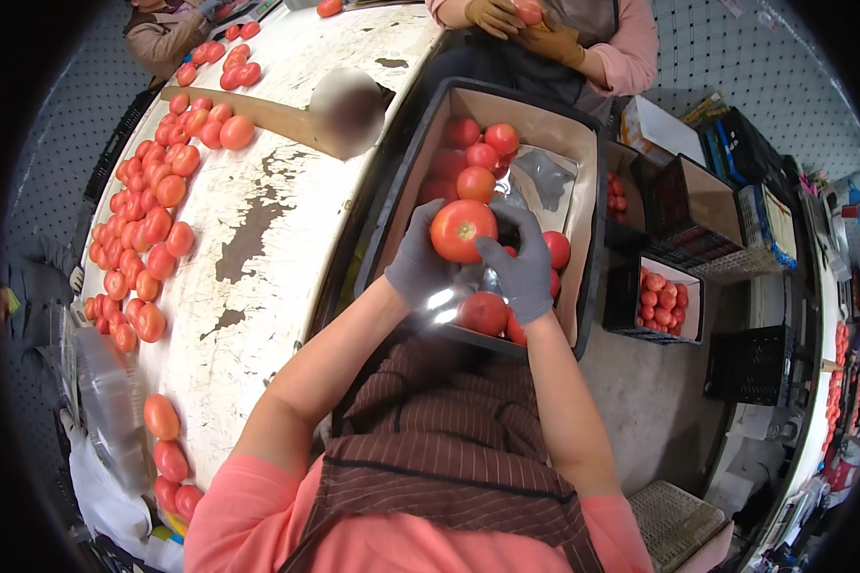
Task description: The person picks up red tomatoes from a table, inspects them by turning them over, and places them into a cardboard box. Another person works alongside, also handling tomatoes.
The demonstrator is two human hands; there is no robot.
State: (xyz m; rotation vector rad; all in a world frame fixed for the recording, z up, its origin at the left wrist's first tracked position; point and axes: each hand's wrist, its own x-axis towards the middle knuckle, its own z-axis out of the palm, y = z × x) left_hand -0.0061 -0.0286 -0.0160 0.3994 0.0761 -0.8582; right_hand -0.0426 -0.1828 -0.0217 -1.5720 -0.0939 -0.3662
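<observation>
Both my hands wear grey gloves and meet over a black plastic crate (593, 215) lined with brown cardboard. A large red tomato (464, 231) sits between them, its pale stem scar facing up. My left hand (421, 254) grips it from the left side. From the right, my right hand (522, 266) has its thumb against the tomato's edge and its fingers curled behind. Below, several loose tomatoes (476, 185) rest in the crate at its far left, with more tomatoes (484, 313) near its front. Shiny clear plastic (545, 179) covers part of the crate's floor.
Left of the crate runs a worn white table (287, 179) bearing many tomatoes (143, 215) and a cardboard strip (258, 114). Clear plastic containers (107, 401) stand at its near-left edge. A co-worker's gloved hands (523, 32) hold a tomato beyond the crate. Black crates (656, 301) stand to the right.
</observation>
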